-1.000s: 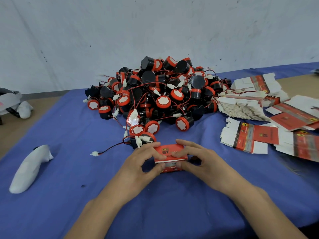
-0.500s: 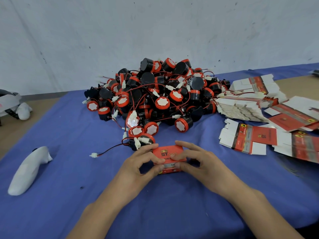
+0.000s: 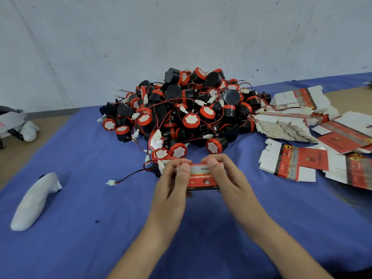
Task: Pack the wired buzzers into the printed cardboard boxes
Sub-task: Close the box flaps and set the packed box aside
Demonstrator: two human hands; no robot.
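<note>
Box: the red printed box (image 3: 203,179) is held long side level, its printed face toward the person, at 6 o'clock from the heap; whether it touches the blue cloth (image 3: 96,244) cannot be told.
Left hand: the left hand (image 3: 171,185) pinches the box's left end, thumb on the near face, fingers curled over the top edge.
Right hand: the right hand (image 3: 228,178) clamps the right end the same way.
Buzzers: the black-and-red buzzers (image 3: 189,115) are heaped with tangled red wires at 12 o'clock from the box, the near edge just beyond the fingers.
Plug: 1 white plug (image 3: 111,182) on a loose wire lies at 9 o'clock from the left hand, near it.
Flat boxes: the flat boxes (image 3: 291,164) fan out from 1 to 3 o'clock, the nearest edge apart from the right hand.
White object: a white object (image 3: 34,200) lies at 9 o'clock, well apart, by the cloth's left edge.
Open room: bare cloth spreads at 6 o'clock under both forearms and from 7 to 8 o'clock toward the white object.
</note>
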